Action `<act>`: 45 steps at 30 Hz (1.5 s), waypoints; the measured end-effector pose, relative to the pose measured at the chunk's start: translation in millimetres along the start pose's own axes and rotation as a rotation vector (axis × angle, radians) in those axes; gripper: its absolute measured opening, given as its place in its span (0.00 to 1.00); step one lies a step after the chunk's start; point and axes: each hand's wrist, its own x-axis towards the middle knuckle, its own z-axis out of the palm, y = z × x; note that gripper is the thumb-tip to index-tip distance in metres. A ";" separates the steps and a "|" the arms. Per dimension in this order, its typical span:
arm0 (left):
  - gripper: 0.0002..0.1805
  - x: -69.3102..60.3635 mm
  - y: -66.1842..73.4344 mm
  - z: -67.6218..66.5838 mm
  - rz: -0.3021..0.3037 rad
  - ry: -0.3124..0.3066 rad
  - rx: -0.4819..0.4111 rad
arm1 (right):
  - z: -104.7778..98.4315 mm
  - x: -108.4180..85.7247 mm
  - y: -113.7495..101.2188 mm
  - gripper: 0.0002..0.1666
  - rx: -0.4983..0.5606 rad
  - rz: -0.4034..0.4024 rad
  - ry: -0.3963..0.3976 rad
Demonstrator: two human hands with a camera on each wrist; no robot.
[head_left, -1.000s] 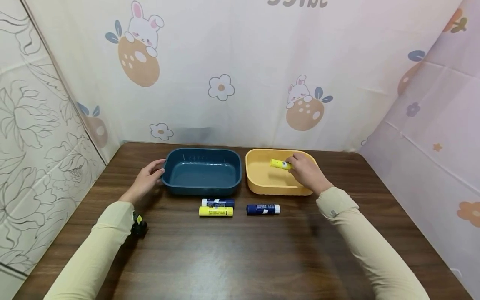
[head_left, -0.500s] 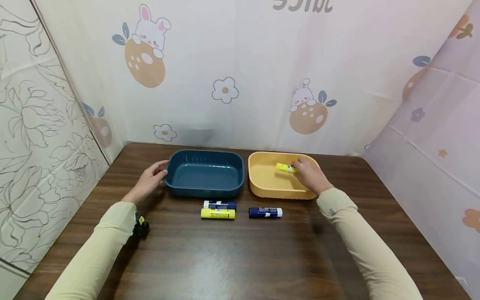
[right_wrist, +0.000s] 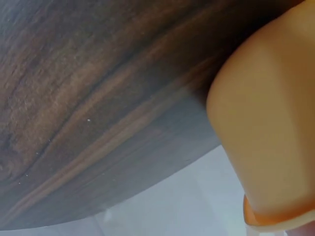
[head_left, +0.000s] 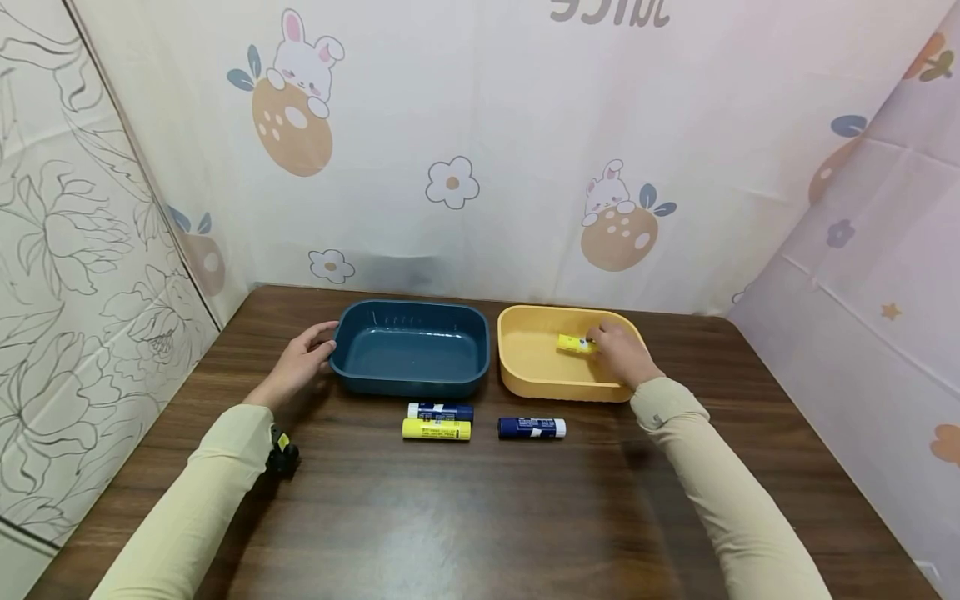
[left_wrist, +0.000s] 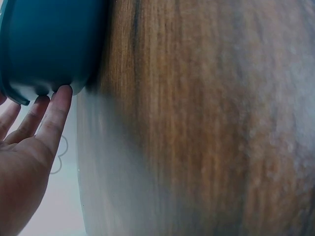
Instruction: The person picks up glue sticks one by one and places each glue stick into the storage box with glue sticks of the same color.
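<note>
Right hand (head_left: 621, 350) gripping one end of a yellow cylindrical tube (head_left: 573, 344), centre-right.
The tube is inside a rounded yellow plastic tray (head_left: 562, 389); the left hand (head_left: 298, 362), fingers extended, touches a rounded dark-blue plastic tray (head_left: 408, 387), centre-left.

A wood-grain table (head_left: 465, 517) spans the lower half of the frame in a screened-off indoor corner; home or studio, an onlooker here cannot tell. The decor is nursery-like: a creased pale curtain (head_left: 517, 108) hangs behind, printed with a cartoon rabbit (head_left: 303, 75) at upper left, another right of center, and lettering (head_left: 611, 11) cropped at the top edge. A panel of line-drawn flowers (head_left: 67, 225) closes the left side; pastel sheeting (head_left: 907, 250) closes the right.
</note>
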 end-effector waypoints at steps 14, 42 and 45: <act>0.26 3.6 -2.2 1.3 0.001 0.003 0.004 | 2.0 -2.5 1.8 0.15 0.046 0.097 -0.104; 0.27 0.2 -2.7 0.5 -0.004 0.007 0.009 | -12.6 0.2 -6.6 0.20 0.002 -0.003 -0.052; 0.27 0.0 -1.2 0.2 -0.001 0.007 0.010 | -21.8 0.9 -11.8 0.21 -0.006 -0.029 -0.026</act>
